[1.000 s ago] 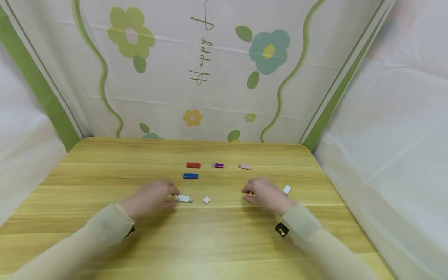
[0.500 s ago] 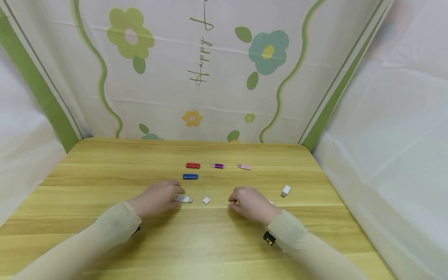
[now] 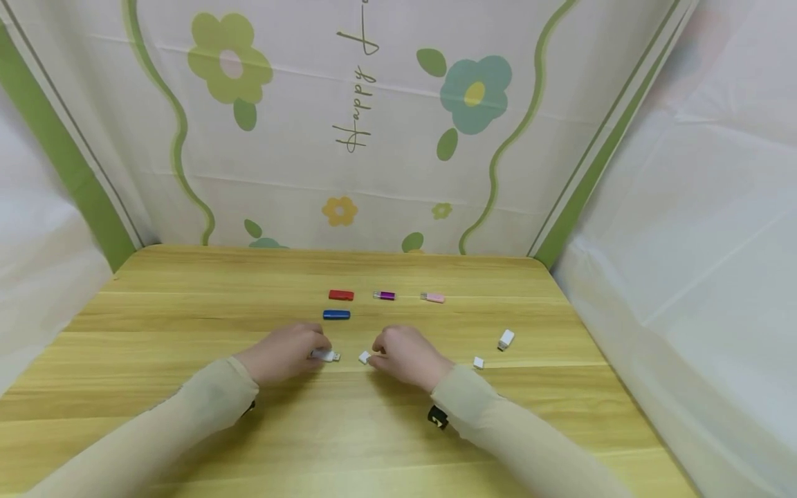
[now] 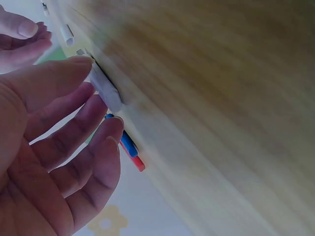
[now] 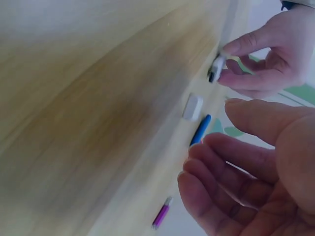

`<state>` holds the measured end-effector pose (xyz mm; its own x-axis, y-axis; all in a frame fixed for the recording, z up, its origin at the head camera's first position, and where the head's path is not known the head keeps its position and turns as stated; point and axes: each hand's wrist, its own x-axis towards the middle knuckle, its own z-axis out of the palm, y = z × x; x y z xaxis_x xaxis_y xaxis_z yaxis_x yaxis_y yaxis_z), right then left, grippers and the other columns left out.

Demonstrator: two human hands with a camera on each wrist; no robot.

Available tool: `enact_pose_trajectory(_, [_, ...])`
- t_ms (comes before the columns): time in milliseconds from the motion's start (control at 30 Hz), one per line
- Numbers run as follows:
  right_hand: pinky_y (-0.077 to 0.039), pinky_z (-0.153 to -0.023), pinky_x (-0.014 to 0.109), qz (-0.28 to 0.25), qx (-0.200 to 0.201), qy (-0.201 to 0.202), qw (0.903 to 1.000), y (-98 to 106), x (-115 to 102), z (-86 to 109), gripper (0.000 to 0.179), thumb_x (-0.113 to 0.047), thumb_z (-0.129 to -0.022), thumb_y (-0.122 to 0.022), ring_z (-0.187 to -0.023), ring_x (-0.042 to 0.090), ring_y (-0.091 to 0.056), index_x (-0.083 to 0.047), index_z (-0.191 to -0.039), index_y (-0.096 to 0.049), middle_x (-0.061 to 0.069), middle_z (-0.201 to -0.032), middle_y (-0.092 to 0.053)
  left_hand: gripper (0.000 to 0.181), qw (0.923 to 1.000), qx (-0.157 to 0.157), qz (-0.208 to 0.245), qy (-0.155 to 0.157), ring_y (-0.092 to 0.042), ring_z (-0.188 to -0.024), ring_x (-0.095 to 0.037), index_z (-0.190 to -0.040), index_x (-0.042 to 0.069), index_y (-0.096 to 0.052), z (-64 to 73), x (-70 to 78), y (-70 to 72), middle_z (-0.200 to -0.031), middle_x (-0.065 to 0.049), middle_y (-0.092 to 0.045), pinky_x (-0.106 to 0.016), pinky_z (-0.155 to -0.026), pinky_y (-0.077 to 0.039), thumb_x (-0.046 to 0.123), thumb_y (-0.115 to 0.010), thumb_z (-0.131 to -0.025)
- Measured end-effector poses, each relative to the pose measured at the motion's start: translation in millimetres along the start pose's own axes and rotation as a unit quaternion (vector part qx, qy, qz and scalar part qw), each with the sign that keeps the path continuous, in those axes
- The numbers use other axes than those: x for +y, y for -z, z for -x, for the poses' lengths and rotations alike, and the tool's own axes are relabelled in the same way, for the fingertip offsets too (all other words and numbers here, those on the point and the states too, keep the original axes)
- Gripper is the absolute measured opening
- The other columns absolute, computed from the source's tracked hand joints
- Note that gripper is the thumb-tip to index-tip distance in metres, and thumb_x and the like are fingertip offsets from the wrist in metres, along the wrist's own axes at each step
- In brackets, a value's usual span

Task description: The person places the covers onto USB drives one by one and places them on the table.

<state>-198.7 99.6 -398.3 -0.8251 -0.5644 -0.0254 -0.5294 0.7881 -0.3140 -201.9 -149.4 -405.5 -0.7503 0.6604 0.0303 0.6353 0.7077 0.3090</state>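
My left hand (image 3: 283, 353) pinches a white USB stick (image 3: 326, 355) between thumb and fingers. The stick's metal plug points right, bare of any cover. In the left wrist view the USB stick (image 4: 106, 91) lies close to the tabletop. A small white cap (image 3: 364, 357) sits just right of the plug. My right hand (image 3: 407, 356) is beside that cap, thumb and fingers apart around a gap. From the right wrist, the cap (image 5: 193, 106) shows on the table beyond the fingertips, with nothing held.
Behind the hands lie a blue USB stick (image 3: 336, 315), a red one (image 3: 341, 295), a purple one (image 3: 385, 295) and a pink one (image 3: 432, 297). To the right are another white USB stick (image 3: 506, 339) and a second white cap (image 3: 479, 362) on the wooden table (image 3: 187, 297).
My right hand has moved left across the table to the white cap, uncovering the second cap and white stick at right. My left hand has shifted slightly right and closed on its USB stick.
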Motion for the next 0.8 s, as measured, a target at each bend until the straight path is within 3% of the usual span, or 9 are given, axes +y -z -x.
enact_pose_trajectory(267, [-0.05, -0.064, 0.022, 0.017, 0.015, -0.012, 0.9997, -14, -8, -15.3, 0.018, -0.027, -0.091, -0.074, -0.064, 0.006, -0.055, -0.01, -0.086, -0.076, -0.004, -0.076, -0.066, 0.011, 1.0, -0.004, -0.004, 0.002, -0.052, -0.072, -0.007, -0.095, 0.012, -0.076, -3.6, -5.3, -5.0, -0.085, 0.007, -0.06, -0.03, -0.071, -0.051, 0.011, -0.079, -0.085])
enact_pose_trajectory(800, [-0.04, -0.047, 0.019, 0.023, 0.004, -0.005, 0.9997, -15, -14, -15.7, 0.02, -0.011, -0.087, -0.072, -0.049, 0.006, -0.045, -0.014, -0.068, -0.065, -0.007, -0.059, -0.05, 0.007, 0.998, -0.038, 0.019, 0.047, -0.05, -0.066, -0.01, -0.081, 0.015, -0.072, -10.8, 0.4, -3.9, -0.074, 0.011, -0.058, -0.028, -0.066, -0.047, 0.012, -0.078, -0.085])
